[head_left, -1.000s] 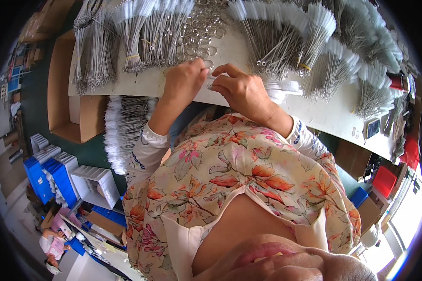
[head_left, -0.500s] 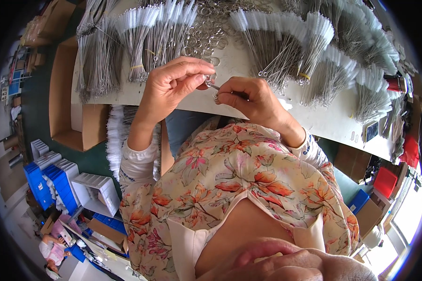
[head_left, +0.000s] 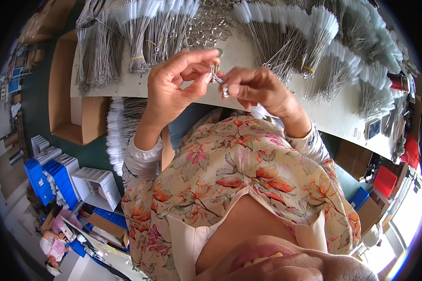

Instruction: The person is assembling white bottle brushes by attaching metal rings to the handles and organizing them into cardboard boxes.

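A: Which way did the ring lie from the hands?

B: The silvery ring [head_left: 214,72] was between them, pinched in the thumb and fingertips of the left hand [head_left: 179,82], so that hand was the nearer one. It showed nearly edge-on, its long line running far to near.

A: And the right hand?

B: The right hand [head_left: 260,90] had a narrow grip behind a small cluster of looped wire ends [head_left: 225,89], just right of the ring and slightly nearer the body.

A: Were ring and loops joined?

B: Metal showed between them, but I couldn't tell whether it was threaded or merely touching.

A: How did the wires run?

B: The grip hid most of their length. White bristles [head_left: 260,111] peeked out on its near side; if they belonged to the same wires, the long axis ran from far left to near right.

A: What about edges and room?

B: The hands were up around the near edge of the white table [head_left: 333,114]. A ring pile [head_left: 210,27] lay beyond them, with left brush bundles [head_left: 138,40] and right brush bundles [head_left: 286,40] flanking it. Bare tabletop showed between the pile and the right bundles; the floral top [head_left: 241,150] bounded the near side.
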